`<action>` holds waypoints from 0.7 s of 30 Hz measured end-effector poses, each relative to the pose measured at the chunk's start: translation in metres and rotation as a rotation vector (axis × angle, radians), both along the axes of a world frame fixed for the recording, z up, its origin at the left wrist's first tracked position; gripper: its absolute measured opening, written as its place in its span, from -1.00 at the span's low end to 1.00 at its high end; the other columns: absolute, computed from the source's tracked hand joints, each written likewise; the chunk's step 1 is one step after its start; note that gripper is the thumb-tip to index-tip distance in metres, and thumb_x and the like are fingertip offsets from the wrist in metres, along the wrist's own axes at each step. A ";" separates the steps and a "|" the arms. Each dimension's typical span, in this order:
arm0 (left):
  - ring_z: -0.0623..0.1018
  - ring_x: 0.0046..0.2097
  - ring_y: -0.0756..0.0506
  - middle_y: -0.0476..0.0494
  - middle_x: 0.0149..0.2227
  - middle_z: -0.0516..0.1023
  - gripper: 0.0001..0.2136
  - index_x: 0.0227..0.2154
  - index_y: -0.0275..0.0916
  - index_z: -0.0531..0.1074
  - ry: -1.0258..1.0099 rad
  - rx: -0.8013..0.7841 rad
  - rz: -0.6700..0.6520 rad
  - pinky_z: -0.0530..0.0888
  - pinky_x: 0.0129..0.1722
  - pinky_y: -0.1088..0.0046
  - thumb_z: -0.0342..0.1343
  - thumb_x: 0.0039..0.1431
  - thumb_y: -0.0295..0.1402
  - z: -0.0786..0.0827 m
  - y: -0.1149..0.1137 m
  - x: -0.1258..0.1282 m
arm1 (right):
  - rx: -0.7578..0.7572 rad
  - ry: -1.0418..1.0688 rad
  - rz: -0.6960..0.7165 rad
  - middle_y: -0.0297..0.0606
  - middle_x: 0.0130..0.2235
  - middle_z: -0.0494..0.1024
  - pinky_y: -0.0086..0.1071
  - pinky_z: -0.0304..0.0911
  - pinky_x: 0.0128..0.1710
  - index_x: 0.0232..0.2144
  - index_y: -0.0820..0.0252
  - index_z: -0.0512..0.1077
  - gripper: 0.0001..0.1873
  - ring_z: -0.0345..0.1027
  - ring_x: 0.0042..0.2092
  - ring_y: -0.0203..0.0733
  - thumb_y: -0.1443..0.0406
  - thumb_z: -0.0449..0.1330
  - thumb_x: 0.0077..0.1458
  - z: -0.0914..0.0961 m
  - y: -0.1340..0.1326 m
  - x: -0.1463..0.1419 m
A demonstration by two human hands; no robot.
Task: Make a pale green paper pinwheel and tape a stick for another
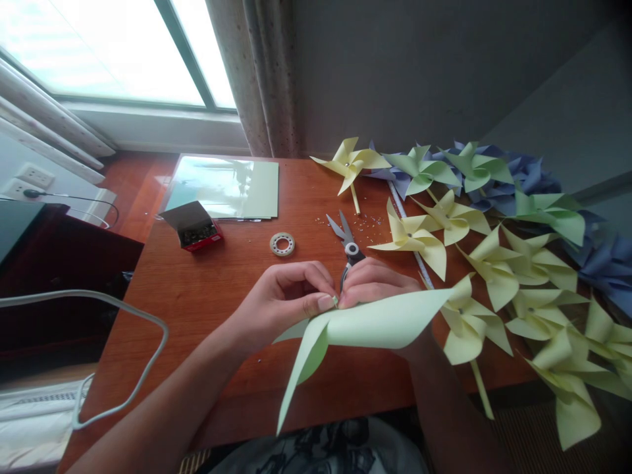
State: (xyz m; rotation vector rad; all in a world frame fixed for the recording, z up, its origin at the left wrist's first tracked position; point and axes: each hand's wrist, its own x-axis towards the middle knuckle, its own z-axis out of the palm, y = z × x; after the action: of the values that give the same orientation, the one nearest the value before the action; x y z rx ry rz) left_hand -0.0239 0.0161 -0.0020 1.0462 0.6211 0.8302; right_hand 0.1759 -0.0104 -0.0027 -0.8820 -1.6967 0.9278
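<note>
A pale green paper pinwheel [380,324] is held up over the near part of the table, its curled blades turned towards me. My left hand [289,296] is closed in a pinch at the pinwheel's far side, with a tiny pale green bit at the thumb tip that I cannot make out well. Close beside it, my right hand [378,283] has its fingers closed on the back of the same pinwheel, partly hidden by a blade. Just beyond the hands lie scissors [351,249] with blades apart, their handles partly covered by my right hand.
A tape roll [282,245] and an open small red box [200,236] of small dark items sit left on the wooden table [222,276]. Behind are paper sheets in a clear sleeve [222,187]. Several finished yellow pinwheels [461,316], plus green and blue ones, crowd the right side.
</note>
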 end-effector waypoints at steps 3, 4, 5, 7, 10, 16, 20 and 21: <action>0.47 -0.34 0.00 -0.12 -0.35 0.51 -0.93 -0.42 -0.31 0.63 -0.040 -0.065 -0.040 0.36 -0.37 0.54 0.34 0.13 -0.41 -0.002 0.000 -0.001 | 0.000 0.025 0.018 -0.30 -0.36 0.59 -0.18 0.43 -0.21 -0.35 0.02 0.63 -0.92 0.46 -0.28 -0.09 0.29 0.31 0.19 0.000 0.001 0.000; 0.47 -0.33 0.01 -0.11 -0.35 0.51 -0.93 -0.41 -0.31 0.63 -0.056 -0.086 -0.051 0.36 -0.36 0.55 0.33 0.13 -0.42 -0.002 -0.001 -0.001 | -0.005 0.028 0.024 -0.30 -0.37 0.58 -0.20 0.43 -0.23 -0.36 0.04 0.62 -0.91 0.46 -0.28 -0.10 0.30 0.31 0.18 0.000 0.001 0.000; 0.47 -0.33 0.01 -0.11 -0.34 0.51 -0.94 -0.41 -0.31 0.62 -0.071 -0.104 -0.061 0.36 -0.36 0.55 0.33 0.13 -0.43 -0.003 -0.001 -0.001 | -0.011 0.030 0.032 -0.29 -0.37 0.58 -0.20 0.42 -0.24 -0.37 0.05 0.62 -0.91 0.46 -0.28 -0.11 0.30 0.31 0.19 0.000 0.001 0.000; 0.47 -0.33 0.01 -0.10 -0.34 0.51 -0.95 -0.41 -0.31 0.62 -0.093 -0.135 -0.075 0.37 -0.35 0.54 0.33 0.14 -0.43 -0.004 -0.001 0.000 | -0.020 0.038 0.052 -0.29 -0.36 0.58 -0.19 0.41 -0.23 -0.37 0.05 0.62 -0.89 0.45 -0.28 -0.11 0.28 0.30 0.21 0.000 0.001 0.001; 0.48 -0.32 0.00 -0.10 -0.35 0.51 -0.95 -0.41 -0.30 0.62 -0.117 -0.158 -0.081 0.38 -0.33 0.53 0.33 0.13 -0.43 -0.005 -0.002 0.001 | -0.019 0.044 0.069 -0.28 -0.36 0.59 -0.16 0.42 -0.21 -0.34 0.02 0.63 -0.87 0.46 -0.26 -0.08 0.23 0.28 0.24 -0.001 0.002 0.002; 0.49 -0.30 -0.02 -0.11 -0.35 0.51 -0.96 -0.42 -0.30 0.62 -0.124 -0.148 -0.117 0.39 -0.28 0.49 0.33 0.12 -0.45 -0.007 -0.003 -0.001 | 0.010 0.054 0.100 -0.23 -0.38 0.61 -0.19 0.43 -0.19 -0.37 0.11 0.63 -0.81 0.46 -0.28 -0.11 0.20 0.27 0.25 -0.002 0.002 0.003; 0.49 -0.30 -0.02 -0.10 -0.36 0.51 -0.96 -0.43 -0.30 0.61 -0.122 -0.125 -0.126 0.40 -0.26 0.49 0.34 0.11 -0.46 -0.007 -0.003 -0.002 | 0.005 0.033 0.099 -0.21 -0.38 0.61 -0.22 0.44 -0.22 -0.39 0.14 0.61 -0.76 0.46 -0.28 -0.13 0.17 0.25 0.27 0.003 0.002 0.002; 0.49 -0.30 -0.02 -0.10 -0.36 0.51 -0.96 -0.43 -0.31 0.61 -0.119 -0.120 -0.129 0.40 -0.26 0.49 0.35 0.11 -0.46 -0.007 -0.003 -0.002 | 0.003 0.026 0.099 -0.22 -0.38 0.61 -0.22 0.44 -0.23 -0.39 0.13 0.60 -0.75 0.46 -0.28 -0.14 0.17 0.25 0.27 0.004 0.002 0.002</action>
State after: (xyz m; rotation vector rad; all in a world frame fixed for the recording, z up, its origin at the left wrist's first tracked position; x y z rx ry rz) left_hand -0.0256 0.0135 -0.0094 0.9115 0.4912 0.7282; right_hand 0.1782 -0.0087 0.0010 -0.7865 -1.7311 0.9985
